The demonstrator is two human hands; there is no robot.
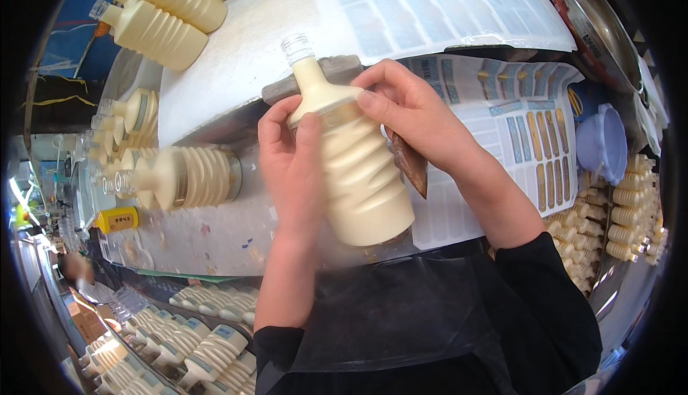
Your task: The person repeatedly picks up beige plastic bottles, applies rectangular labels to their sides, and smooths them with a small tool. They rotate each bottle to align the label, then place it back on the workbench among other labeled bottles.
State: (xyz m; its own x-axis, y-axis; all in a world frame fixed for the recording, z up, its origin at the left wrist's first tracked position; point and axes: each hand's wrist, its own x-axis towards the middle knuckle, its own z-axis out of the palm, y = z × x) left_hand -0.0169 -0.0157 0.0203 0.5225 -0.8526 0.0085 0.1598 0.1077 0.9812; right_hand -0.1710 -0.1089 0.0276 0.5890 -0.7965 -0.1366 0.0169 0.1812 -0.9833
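Note:
A cream-coloured bottle [362, 173] with a spiral-ribbed body and a clear threaded neck lies tilted in front of me, its neck pointing away. My left hand [290, 155] grips it by the left shoulder, thumb on the front and fingers bent behind. At the opposite shoulder, the thumb of my right hand [416, 112] presses near a thin band around the bottle. A brown pointed flat piece [410, 164], perhaps a scraper, sticks out below my right palm, tucked in the lower fingers. Behind the bottle's neck is a grey block [337, 70].
Sheets of blue and gold stickers [494, 130] cover the right of the grey table [208, 241]. More cream bottles [204, 176] lie at the left, beside a small yellow box [117, 219]. A lavender bucket [602, 144] stands at right. Racked bottles [215, 352] fill the lower left.

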